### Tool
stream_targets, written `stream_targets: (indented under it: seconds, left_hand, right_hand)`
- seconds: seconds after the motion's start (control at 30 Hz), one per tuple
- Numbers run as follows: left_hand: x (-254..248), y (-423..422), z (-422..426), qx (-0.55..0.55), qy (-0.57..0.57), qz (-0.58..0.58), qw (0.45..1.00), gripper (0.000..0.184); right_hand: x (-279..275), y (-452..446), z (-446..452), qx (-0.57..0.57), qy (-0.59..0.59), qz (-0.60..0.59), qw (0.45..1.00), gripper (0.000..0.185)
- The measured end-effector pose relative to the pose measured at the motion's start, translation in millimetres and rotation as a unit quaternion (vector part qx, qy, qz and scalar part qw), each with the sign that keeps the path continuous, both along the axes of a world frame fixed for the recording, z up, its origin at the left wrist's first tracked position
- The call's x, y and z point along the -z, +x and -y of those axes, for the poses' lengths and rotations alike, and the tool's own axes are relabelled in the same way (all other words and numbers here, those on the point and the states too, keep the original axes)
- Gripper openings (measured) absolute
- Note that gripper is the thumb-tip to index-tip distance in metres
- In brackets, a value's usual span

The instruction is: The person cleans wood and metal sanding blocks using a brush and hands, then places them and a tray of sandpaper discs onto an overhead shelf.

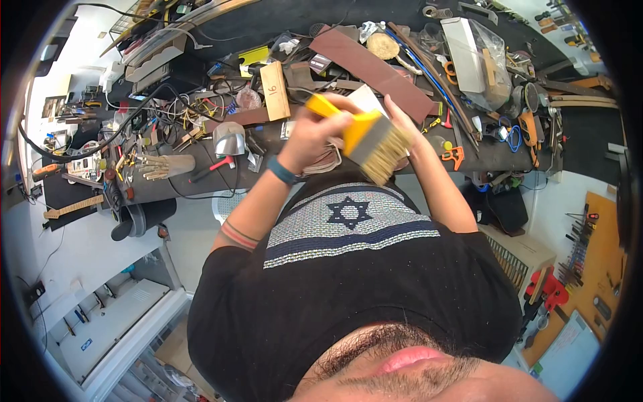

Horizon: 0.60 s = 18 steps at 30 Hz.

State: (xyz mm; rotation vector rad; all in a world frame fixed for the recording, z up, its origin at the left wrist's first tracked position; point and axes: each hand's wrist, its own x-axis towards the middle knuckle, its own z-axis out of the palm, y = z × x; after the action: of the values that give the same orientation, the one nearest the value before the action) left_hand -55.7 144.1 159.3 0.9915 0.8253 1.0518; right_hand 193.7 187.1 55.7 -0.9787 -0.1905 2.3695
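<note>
My left hand (pixel 316 137), with a dark band at the wrist, is closed round the yellow handle of a wide brush (pixel 365 135). The brush's pale bristles point down and right, across the front of my right hand (pixel 407 130). That hand is raised over the bench edge and holds a flat white piece (pixel 366 98), partly covered by the brush. Most of its fingers are hidden; one digit shows straight along the piece's right side.
A dark workbench (pixel 268 144) crosses the view, crowded with tools and cables. A wooden block (pixel 274 90), a long brown board (pixel 375 70), a metal cup (pixel 229 139) and an orange clamp (pixel 453 157) lie there. A pegboard (pixel 593 268) with tools stands at right.
</note>
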Motion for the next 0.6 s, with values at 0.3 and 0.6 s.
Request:
stream_targets:
  seconds: [0.3, 0.6]
  left_hand:
    - [9, -113, -87, -0.25, 0.24, -0.442, 0.828, 0.017]
    - [39, -129, -45, -0.291, 0.141, -0.323, 0.889, 0.022]
  right_hand:
    - [-18, 19, 13, -0.083, 0.145, 0.062, 0.984, 0.065]
    - [-86, 51, 7, -0.069, 0.186, -0.08, 0.977, 0.086]
